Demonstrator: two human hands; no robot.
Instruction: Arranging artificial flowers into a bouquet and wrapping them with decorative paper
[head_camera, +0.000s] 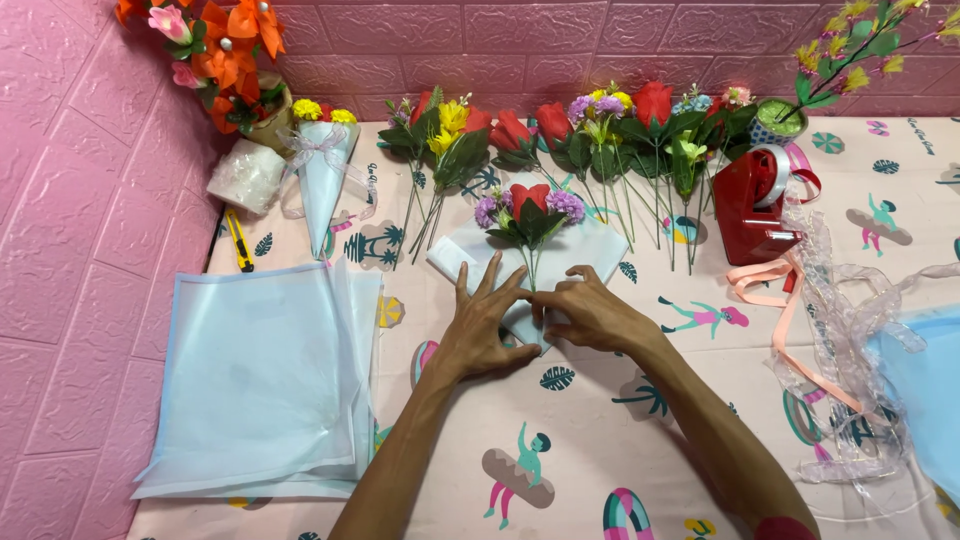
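Note:
A small bunch of artificial flowers (528, 210), one red rose with purple blooms, lies on a pale blue wrapping sheet (590, 245) in the middle of the table. My left hand (485, 325) presses flat on the folded left flap of the sheet, fingers spread. My right hand (590, 312) pinches the sheet's lower end beside the stems, fingers curled on the paper. Both hands meet just below the bunch.
A stack of pale blue sheets (260, 380) lies at the left. A finished small bouquet (325, 170), a yellow cutter (238, 242), loose flowers (610, 135), a red tape dispenser (750, 205) and ribbons (820, 330) surround the work spot.

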